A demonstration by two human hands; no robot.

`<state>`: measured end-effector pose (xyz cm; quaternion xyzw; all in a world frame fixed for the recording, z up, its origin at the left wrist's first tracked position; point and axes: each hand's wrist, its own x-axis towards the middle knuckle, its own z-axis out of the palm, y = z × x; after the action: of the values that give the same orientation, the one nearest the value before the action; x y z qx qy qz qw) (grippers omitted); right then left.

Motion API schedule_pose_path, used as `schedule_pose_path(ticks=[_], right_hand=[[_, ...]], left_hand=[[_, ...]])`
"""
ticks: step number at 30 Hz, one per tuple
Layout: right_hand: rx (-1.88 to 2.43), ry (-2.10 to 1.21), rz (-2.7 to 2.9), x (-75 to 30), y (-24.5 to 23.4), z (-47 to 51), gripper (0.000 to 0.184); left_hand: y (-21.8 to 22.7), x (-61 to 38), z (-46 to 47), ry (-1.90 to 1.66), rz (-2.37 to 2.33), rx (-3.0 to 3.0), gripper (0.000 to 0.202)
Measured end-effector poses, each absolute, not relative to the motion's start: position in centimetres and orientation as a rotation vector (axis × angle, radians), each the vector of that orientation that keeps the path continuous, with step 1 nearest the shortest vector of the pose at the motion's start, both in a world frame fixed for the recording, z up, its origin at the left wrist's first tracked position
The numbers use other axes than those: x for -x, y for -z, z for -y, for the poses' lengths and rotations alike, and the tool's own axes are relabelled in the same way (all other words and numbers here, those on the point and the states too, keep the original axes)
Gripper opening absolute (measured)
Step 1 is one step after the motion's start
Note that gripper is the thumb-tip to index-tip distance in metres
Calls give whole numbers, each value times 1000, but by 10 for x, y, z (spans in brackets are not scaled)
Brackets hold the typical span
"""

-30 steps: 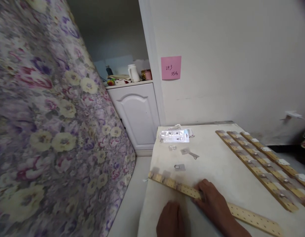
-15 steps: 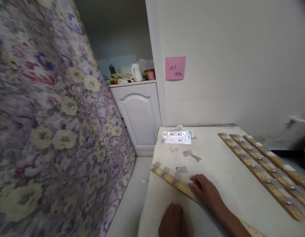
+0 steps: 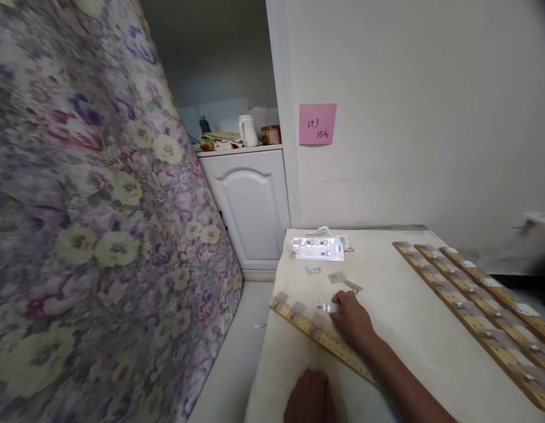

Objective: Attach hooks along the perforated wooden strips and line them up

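Note:
A long perforated wooden strip (image 3: pixel 318 338) lies across the near part of the white table (image 3: pixel 408 311). My right hand (image 3: pixel 354 320) reaches over the strip, and its fingertips touch a small clear hook (image 3: pixel 326 307) lying just beyond it; whether the fingers grip the hook is unclear. At the bottom edge my left hand (image 3: pixel 310 396) rests on the table below the strip, fingers curled under and mostly hidden. Two more clear hooks (image 3: pixel 343 281) lie a little farther off. A clear blister pack of hooks (image 3: pixel 318 247) sits near the table's far edge.
Three more wooden strips (image 3: pixel 475 299) fitted with hooks lie side by side at the table's right. A floral mattress (image 3: pixel 91 223) leans at the left. A white cabinet (image 3: pixel 250 202) with a jug stands behind. A pink note (image 3: pixel 317 124) is stuck to the wall.
My right hand slid forward off the strip, up and left, onto the small clear hook. The left hand stayed near the bottom edge. The view shifted slightly.

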<state>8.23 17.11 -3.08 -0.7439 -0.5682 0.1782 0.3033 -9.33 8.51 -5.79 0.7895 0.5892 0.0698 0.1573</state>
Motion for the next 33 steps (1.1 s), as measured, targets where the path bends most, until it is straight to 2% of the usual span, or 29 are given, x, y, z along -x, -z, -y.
schedule_pose_path(ticks=[7,13,19,24,33], right_hand=[[1858,-612,1409,-98,32,-174,7],[1667,-721,1384,-118,22,-160,17],[1436,-959,1362,-122,12,-137,18],[1336,-1160,1418,-113,13,-128,18],[1467,-1102,1497,-98,18,-135,19]], left_hand=[[50,92,-83,-302,-1672,-2154,31],[37,91,-77,-601,-1597,-1968,25],[37,87,-77,-838,-1450,-1861,23],[44,85,-79,-919,-1417,-1861,23],[30,77,-93,-883,-1492,-1794,21]])
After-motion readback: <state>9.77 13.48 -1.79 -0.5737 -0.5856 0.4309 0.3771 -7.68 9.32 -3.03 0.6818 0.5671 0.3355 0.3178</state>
